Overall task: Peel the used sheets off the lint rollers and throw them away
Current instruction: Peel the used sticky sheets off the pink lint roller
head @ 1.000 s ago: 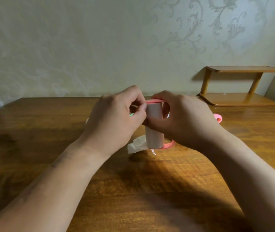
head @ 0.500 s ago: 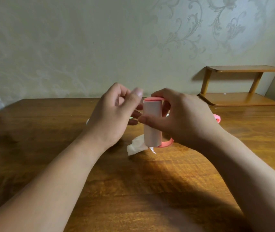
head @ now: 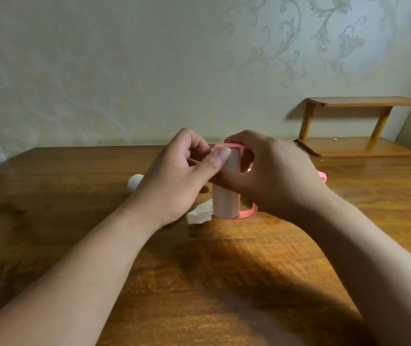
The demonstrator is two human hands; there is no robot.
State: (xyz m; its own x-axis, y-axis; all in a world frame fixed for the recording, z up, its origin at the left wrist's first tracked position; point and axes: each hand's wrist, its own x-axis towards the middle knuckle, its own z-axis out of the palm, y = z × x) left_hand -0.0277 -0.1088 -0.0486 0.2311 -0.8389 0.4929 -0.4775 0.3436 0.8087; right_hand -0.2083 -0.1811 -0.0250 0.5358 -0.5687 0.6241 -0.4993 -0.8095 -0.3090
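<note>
A pink-framed lint roller stands upright over the wooden table, its pale roll facing me. My right hand is wrapped around the roll from the right and holds it. My left hand is beside the roll's upper left, thumb tip pressed against the top edge of the sheet and fingers curled. Whether a sheet edge is pinched I cannot tell. A crumpled white sheet lies on the table just left of the roller's base.
A white rounded object peeks out behind my left wrist. A pink piece lies behind my right hand. A small two-tier wooden shelf stands at the back right against the wall.
My left hand lifted off the roll half a second ago, and its thumb is now back against the roll's top edge. My right hand has kept the roller still.
</note>
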